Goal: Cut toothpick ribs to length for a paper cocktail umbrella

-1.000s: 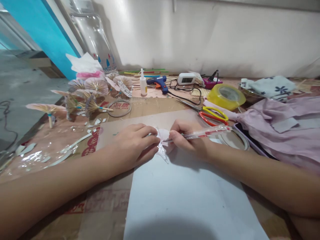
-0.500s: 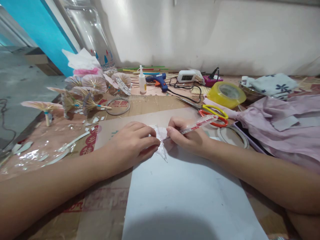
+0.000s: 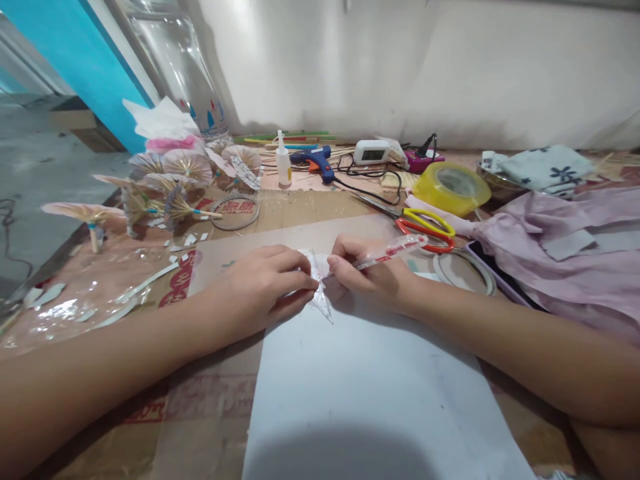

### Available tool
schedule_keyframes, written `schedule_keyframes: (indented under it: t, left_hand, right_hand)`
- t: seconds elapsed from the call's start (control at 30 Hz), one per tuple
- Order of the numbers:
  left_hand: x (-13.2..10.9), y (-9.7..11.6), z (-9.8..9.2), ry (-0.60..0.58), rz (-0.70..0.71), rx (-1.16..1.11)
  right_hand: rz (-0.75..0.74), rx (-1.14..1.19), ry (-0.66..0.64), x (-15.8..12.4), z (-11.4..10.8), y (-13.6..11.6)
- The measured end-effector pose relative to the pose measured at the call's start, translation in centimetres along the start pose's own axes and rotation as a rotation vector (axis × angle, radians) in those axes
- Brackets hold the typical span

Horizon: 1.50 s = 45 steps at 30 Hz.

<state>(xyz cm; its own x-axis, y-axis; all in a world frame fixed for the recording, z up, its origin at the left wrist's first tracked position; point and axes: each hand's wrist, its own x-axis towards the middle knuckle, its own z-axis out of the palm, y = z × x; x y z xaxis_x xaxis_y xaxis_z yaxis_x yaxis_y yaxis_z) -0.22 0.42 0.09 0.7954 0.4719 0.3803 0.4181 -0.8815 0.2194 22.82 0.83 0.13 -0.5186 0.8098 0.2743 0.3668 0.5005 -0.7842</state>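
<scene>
A slim clear plastic pen with red parts is clamped between the thumb and fingers of the right hand. Its long axis slants: the tip points down and left, beside the left fingertips, and the butt rises right towards the steel scissors with yellow and red handles.

The left hand lies palm down, fingers bunched together against a clear, pointed plastic piece; whether they pinch or only press it, I cannot tell. This piece sits at the far part of a white paper sheet, its long axis running away from the person, its sharp near corner aimed back towards them and slightly right.

Red characters are printed on the brown cardboard, some framed by a thin grey ring; they are too blurred to read surely. The tall transparent bottle bears blue and red sail shapes above indistinct lettering.
</scene>
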Motion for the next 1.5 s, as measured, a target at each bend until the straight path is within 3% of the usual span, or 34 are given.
schedule_keyframes:
  t: [1.5]
  left_hand:
    - [0.01, -0.18, 0.31, 0.018, 0.013, 0.021]
  right_hand:
    - [0.065, 0.086, -0.118, 0.0, -0.68, -0.46]
